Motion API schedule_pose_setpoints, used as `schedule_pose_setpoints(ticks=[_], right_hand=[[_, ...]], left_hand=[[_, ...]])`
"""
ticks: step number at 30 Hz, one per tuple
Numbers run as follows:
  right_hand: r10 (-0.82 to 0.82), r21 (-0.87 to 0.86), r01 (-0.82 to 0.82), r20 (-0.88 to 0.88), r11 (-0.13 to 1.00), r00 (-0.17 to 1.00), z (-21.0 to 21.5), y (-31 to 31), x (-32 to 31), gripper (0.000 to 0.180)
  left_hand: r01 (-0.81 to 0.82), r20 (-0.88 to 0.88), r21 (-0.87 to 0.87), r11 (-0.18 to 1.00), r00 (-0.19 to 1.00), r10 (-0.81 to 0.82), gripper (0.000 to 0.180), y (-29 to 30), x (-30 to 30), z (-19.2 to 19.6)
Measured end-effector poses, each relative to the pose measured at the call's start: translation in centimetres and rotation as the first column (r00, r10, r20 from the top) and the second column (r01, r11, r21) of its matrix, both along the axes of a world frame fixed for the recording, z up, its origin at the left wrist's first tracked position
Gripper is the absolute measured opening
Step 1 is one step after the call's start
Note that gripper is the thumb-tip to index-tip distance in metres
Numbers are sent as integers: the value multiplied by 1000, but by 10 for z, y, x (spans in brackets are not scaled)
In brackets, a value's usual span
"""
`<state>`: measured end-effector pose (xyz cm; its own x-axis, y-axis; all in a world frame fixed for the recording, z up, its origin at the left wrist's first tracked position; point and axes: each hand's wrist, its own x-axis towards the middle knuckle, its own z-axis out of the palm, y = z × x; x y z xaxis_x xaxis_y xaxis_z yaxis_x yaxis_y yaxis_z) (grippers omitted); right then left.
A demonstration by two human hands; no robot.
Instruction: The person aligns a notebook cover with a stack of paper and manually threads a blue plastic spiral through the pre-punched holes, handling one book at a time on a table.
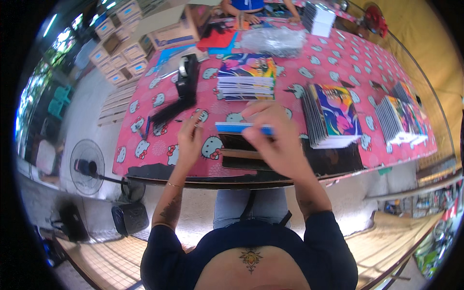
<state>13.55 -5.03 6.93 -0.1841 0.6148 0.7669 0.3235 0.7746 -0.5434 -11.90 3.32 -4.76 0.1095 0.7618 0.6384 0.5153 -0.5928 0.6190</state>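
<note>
My left hand [190, 137] is over the table, left of the middle, its fingers pinched together around something small and dark that I cannot make out. My right hand [278, 137], smeared by motion, hovers over the right part of a thin blue-edged item [231, 127]; whether it touches it is unclear. That item lies on or against a dark brown block [237, 141] at the table's near edge. Beyond it lies a stack of colourful-covered booklets [246, 79]. Closer to my right hand is another booklet stack [336, 116].
A black tape dispenser [187, 77] with black strips [169, 112] stands on the pink patterned table cover [309, 63]. More booklets [398, 121] sit at the right. Clear plastic [273, 41], a carton [171, 31] and another person's hand [250, 18] are at the far side.
</note>
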Motion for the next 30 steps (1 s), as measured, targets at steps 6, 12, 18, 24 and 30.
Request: schedule_pose_setpoints(ticks=[6, 12, 18, 24, 30], right_hand=[[-222, -73, 293, 486, 953, 845, -73, 50, -49, 18], [-244, -52, 291, 416, 955, 876, -74, 49, -51, 11], [-217, -67, 264, 399, 962, 891, -71, 49, -51, 11], [-212, -83, 269, 415, 960, 885, -68, 46, -49, 13], [-229, -72, 284, 417, 956, 879, -70, 48, -51, 14]], left_hand=[[38, 95, -80, 996, 995, -30, 23, -43, 12, 28], [-8, -21, -7, 1000, 1000, 8, 17, -42, 10, 32], [-112, -102, -100, 989, 990, 101, 21, -32, 5, 21], [-143, -96, -231, 963, 988, 124, 31, -29, 10, 35], [16, 77, -132, 991, 997, -6, 23, -30, 9, 24]])
